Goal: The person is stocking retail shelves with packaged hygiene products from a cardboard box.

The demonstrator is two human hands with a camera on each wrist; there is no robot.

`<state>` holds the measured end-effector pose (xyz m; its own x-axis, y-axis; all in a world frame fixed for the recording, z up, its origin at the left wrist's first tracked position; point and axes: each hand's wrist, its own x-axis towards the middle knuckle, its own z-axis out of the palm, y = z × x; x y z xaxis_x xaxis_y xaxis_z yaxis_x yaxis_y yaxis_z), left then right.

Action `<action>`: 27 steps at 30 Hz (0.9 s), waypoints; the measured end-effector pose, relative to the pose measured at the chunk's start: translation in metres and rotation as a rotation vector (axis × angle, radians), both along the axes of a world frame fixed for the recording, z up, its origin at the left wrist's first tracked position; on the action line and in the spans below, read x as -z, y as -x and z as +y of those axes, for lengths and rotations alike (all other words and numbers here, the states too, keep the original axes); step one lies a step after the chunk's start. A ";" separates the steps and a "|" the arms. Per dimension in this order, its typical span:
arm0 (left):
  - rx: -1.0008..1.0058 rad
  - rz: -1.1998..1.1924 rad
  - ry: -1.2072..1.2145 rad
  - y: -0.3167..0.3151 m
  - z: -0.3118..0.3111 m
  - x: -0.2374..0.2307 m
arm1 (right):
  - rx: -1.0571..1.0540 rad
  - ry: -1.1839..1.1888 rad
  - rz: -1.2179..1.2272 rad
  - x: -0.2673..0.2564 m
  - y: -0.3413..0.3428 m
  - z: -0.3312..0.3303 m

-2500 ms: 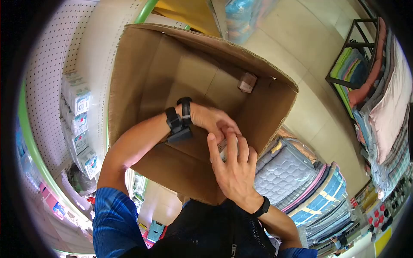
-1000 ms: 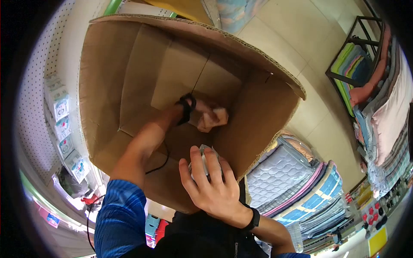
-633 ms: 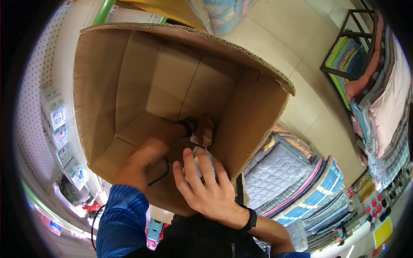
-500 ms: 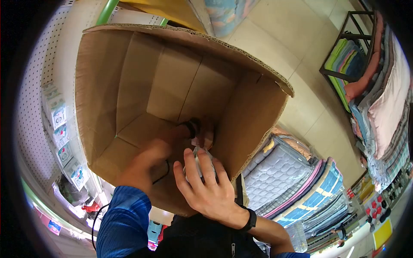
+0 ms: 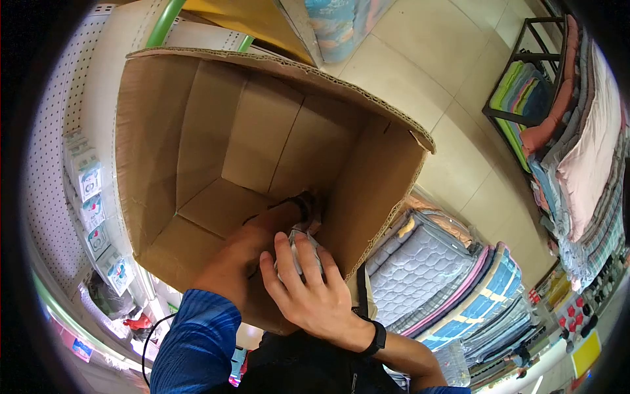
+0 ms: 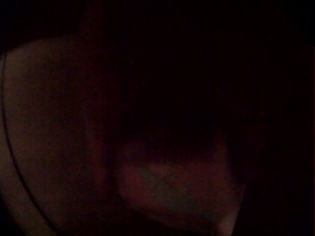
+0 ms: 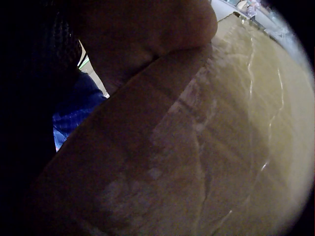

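Observation:
The large open cardboard box fills the middle of the head view. My left hand is low inside it, near the wall on the right, in deep shadow and largely hidden. In the very dark left wrist view it holds a small pinkish box; its finger placement is hard to see. My right hand lies over the near edge, its bent fingers around a clear-wrapped item. The right wrist view has part of this hand against the cardboard wall.
A white perforated shelf panel with hanging packets stands at the left. Folded quilted bedding is stacked right of the box. Farther right is a black rack with towels and pillows, beyond the tiled floor.
My left hand has moved from beside the right hand down into the box, carrying the small box. My right hand has shifted left with the wrapped item, and the cardboard box has tilted.

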<state>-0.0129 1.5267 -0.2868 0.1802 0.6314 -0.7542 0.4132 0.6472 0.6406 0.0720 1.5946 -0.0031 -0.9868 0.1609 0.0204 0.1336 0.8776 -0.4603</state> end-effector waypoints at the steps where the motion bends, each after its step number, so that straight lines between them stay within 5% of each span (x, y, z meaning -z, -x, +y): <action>1: 0.016 0.010 -0.011 0.003 -0.001 -0.001 | 0.000 -0.005 0.002 0.001 0.001 0.001; 10: 0.170 0.116 -0.102 0.052 -0.008 -0.030 | 0.002 0.020 0.027 0.001 0.000 0.003; 14: 0.214 0.270 -0.103 0.094 0.002 -0.083 | -0.049 0.042 0.058 0.003 -0.001 0.002; 18: 0.267 0.425 -0.099 0.125 -0.014 -0.160 | -0.079 0.150 0.036 -0.007 -0.004 0.006; 19: 0.126 0.453 -0.077 0.129 -0.011 -0.202 | -0.096 0.149 0.069 -0.011 -0.006 0.008; 22: 0.031 0.511 -0.309 0.144 -0.025 -0.309 | -0.120 0.290 0.062 -0.029 -0.010 0.016; 24: 0.117 0.635 -0.552 0.143 -0.030 -0.395 | 0.049 0.598 0.050 -0.043 -0.014 0.019; 27: -0.492 0.468 -0.688 0.125 -0.083 -0.475 | 0.133 0.660 0.132 -0.065 -0.023 0.022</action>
